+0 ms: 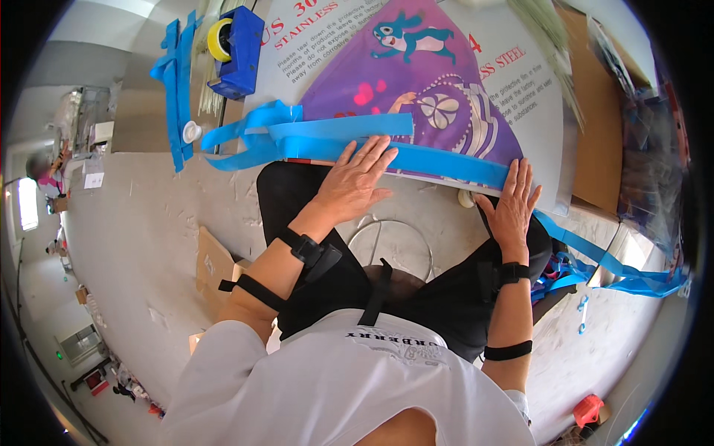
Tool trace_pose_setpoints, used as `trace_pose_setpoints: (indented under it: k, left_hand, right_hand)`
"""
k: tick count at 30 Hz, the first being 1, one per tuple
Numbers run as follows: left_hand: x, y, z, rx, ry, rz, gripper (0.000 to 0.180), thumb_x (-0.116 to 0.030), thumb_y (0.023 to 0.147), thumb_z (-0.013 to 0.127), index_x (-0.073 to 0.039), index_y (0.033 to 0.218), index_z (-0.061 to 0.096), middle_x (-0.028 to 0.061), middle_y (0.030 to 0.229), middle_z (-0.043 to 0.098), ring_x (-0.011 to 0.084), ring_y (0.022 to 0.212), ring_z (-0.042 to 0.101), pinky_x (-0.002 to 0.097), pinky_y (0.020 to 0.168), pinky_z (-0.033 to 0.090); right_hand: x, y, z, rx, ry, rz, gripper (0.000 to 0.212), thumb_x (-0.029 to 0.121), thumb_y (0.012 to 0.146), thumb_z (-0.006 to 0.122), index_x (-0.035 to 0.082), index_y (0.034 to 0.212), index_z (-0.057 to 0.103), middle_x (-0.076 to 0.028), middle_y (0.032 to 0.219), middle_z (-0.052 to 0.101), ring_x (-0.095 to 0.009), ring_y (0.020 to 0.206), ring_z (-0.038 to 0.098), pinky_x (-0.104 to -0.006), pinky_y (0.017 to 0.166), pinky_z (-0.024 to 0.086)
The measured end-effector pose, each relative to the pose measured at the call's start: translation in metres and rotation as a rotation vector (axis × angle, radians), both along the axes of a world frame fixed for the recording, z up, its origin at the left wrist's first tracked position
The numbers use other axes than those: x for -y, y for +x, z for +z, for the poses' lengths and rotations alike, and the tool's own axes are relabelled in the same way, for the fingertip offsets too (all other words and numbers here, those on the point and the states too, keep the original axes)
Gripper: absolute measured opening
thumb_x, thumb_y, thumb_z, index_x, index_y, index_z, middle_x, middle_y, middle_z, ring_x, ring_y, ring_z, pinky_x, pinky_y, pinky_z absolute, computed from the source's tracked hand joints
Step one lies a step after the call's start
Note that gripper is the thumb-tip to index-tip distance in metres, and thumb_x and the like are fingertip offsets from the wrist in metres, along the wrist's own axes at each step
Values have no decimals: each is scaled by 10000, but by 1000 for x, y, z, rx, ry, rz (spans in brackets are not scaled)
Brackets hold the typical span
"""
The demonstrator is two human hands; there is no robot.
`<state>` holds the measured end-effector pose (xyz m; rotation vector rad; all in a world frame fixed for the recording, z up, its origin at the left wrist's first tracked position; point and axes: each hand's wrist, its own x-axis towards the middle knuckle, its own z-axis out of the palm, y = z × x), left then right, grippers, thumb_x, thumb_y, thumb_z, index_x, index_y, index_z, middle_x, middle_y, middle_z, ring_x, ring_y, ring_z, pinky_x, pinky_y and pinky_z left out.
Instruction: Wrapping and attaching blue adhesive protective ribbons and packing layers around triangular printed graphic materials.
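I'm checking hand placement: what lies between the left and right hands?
In the head view, a blue ribbon runs between the left hand and right hand, along the near edge of the purple printed sheet.

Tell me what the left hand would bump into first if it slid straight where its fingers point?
Probably the upper blue ribbon, near its end, just ahead of the left hand; they may already touch, as depth is hard to judge. Past that lies the purple cartoon-print panel.
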<state>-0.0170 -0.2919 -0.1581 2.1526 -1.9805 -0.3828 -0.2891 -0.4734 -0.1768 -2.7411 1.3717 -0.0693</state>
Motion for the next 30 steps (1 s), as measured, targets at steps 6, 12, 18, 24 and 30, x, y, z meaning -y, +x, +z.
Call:
trace_pose_setpoints:
  k: [6,12,18,24,30]
  left_hand:
    - [-18,20,10,23,92,56,769,-375,883,636,-85,1497,275,130,1580,202,301,1457,204,498,1166,205]
    - [-43,51,17,51,95,201,770,-373,878,644,-63,1486,287,153,1566,234,329,1435,254,505,1144,249]
    - [-66,94,20,105,177,299,654,-376,931,578,-61,1459,353,148,1560,261,311,1428,276,470,1141,271]
    - [-72,94,11,140,116,302,614,-368,932,581,-47,1426,409,168,1531,309,330,1393,331,456,1123,299]
    - [-49,104,12,98,-97,288,529,-267,787,749,-43,1231,568,143,1298,535,326,1201,500,467,972,398]
  right_hand:
    - [6,-12,0,-12,-1,-30,1094,518,725,763,53,1524,178,-150,1589,178,-298,1478,152,-523,1188,30]
    - [8,-9,11,-84,42,-42,1198,454,634,849,54,1526,156,-142,1590,176,-288,1482,140,-529,1188,38]
    - [-5,13,40,-287,44,-49,1150,391,625,855,13,1503,216,-174,1580,178,-319,1482,116,-525,1189,61]
    - [-86,118,46,432,247,707,803,246,743,776,-34,1390,392,-204,1526,275,-362,1421,261,-471,1168,229]
    - [-113,195,-1,582,381,514,546,150,744,749,45,1251,576,-102,1177,535,-312,1107,516,-444,920,419]
